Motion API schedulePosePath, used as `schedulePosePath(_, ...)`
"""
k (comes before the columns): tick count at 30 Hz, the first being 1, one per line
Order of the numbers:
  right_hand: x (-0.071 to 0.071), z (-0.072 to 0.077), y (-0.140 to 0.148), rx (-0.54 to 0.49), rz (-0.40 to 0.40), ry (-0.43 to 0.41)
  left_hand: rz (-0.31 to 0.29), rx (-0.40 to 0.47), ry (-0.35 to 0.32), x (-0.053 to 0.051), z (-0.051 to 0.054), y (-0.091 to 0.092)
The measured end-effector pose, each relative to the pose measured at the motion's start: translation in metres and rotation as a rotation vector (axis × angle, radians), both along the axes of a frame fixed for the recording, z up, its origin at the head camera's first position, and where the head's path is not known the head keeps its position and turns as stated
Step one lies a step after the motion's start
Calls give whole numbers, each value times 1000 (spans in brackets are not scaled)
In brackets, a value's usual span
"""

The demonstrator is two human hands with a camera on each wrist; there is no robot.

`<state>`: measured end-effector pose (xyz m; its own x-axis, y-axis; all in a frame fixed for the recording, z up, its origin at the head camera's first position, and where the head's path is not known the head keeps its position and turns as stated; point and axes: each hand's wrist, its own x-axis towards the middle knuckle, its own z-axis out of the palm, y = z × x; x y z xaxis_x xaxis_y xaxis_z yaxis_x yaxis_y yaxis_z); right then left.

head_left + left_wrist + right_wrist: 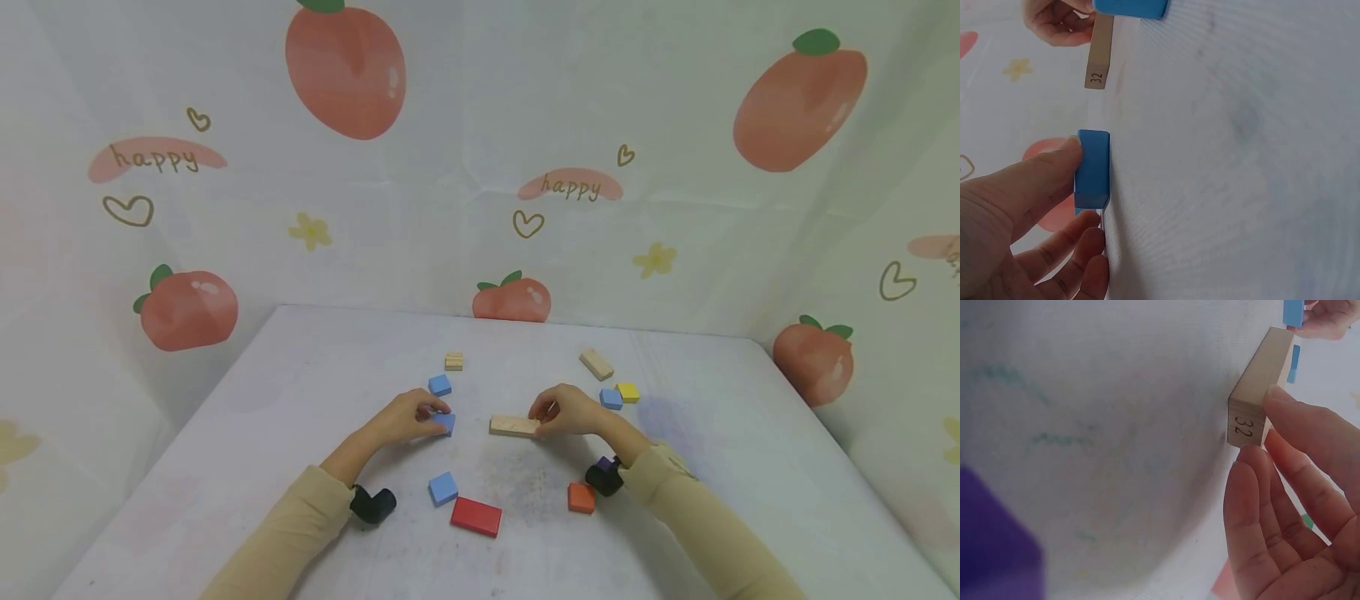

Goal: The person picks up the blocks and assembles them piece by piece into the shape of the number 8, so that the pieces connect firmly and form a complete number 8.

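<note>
1. On the left half of the table [300,367], well inside its left edge: pinching a blue block [444,423] between thumb and fingertips of the left hand [408,418]. Not clear whether lifted or resting.
2. Almost in one line with it: a second blue block [440,385] towards the far edge, a third blue block [442,489] towards the near edge. Both free of any hand.
3. Closer to the far edge: a small wooden piece [453,362], perhaps two laid together, too small to tell.
4. On the near side, just beside the third blue block: a red block [476,517], lying flat.
5. About the middle of the table: gripping the right end of a long wooden block [512,426] by thumb and fingers of the right hand [567,411]. Marked "32" on both ends, and separated from the pinched blue block by a gap.
6. Towards the near edge again: an orange block [581,497], then a purple block [994,544].
7. Towards the far right corner: a wooden plank [597,364], a fourth blue block [611,399] and, just beside, a yellow block [627,392].
8. By judgement, rather early in the work: two blocks taken in the fingers, but not joined; all others left unheld and scattered, with no larger arrangement to see.
</note>
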<state>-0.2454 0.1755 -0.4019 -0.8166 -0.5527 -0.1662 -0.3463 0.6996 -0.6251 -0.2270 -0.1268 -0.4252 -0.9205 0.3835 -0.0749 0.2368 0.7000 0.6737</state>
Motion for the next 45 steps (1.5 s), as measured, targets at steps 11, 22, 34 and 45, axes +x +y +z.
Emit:
schedulePosePath(11,1,0,2,-17,-4,-8,-42,-4,20,1,2,-2)
schedulePosePath(22,-1,-1,2,-16,7,-12,-83,-20,70,1,4,-3)
schedulePosePath(34,0,1,1,-4,-8,-29,-49,-27,59,-3,3,0)
schedulePosePath(45,1,1,0,0,-17,-29,-86,-39,83,-8,12,11)
